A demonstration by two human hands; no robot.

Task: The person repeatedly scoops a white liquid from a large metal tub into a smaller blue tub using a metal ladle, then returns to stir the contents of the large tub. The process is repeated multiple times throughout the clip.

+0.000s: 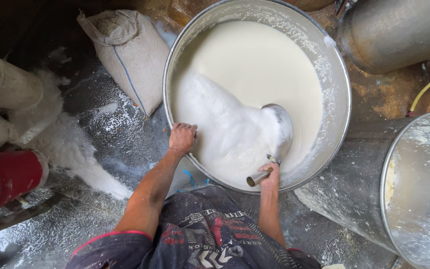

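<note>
A large round metal vat (343, 74) stands in front of me, filled with white milky liquid (260, 60) and a mound of white foam (225, 129). My right hand (270, 175) grips the metal handle of a big ladle (279, 130), whose bowl is dipped into the foam near the vat's near side. My left hand (182, 138) rests on the vat's near-left rim, fingers curled over the edge.
A woven sack (130, 50) leans by the vat's left. A second metal drum (374, 189) stands at right, another (394, 30) at top right, with a yellow hose (426, 89). White and red buckets (6, 174) sit left. The wet floor has white spills (65, 144).
</note>
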